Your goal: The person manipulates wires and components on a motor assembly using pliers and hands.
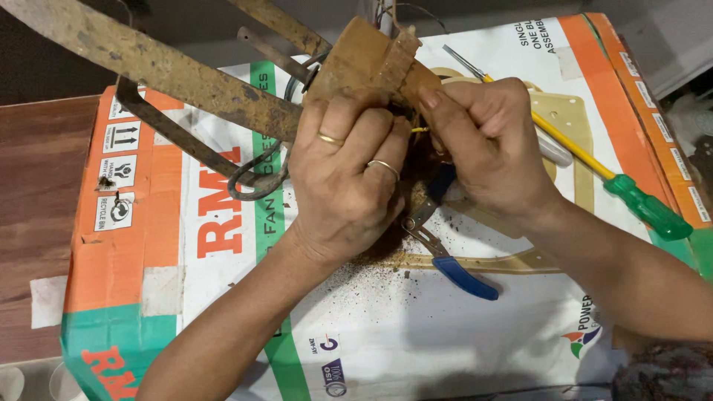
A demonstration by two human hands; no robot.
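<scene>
1. Far left: long rusty metal blade [148, 63] runs out from the hub, hanging over the box edge. Judgement: a twist of the hub would swing it; flaking edge could scrape a forearm.
2. Bent dark bracket [186, 141] and looped wire [256, 182] lie under the blade on the printed cardboard box [148, 245]. Loose loop could snag a finger.
3. Left hand [345, 182], two rings on, is clenched around the underside of the rusty hub [371, 63], which sits at top centre, lifted off the box. Rust dust could make the grip slip.
4. Blue-handled pliers [445, 256] lie just below the hands amid rust crumbs [356, 278], untouched. A dropped hub would land on them.
5. Right hand [486, 145], fingers pinched on a thin yellow wire [420, 129] at the hub's edge. Hard pull may snap it.
6. Right: screwdriver [594, 167], yellow shaft, green handle, rests slanting near the box edge; an elbow nudge could roll it off.
</scene>
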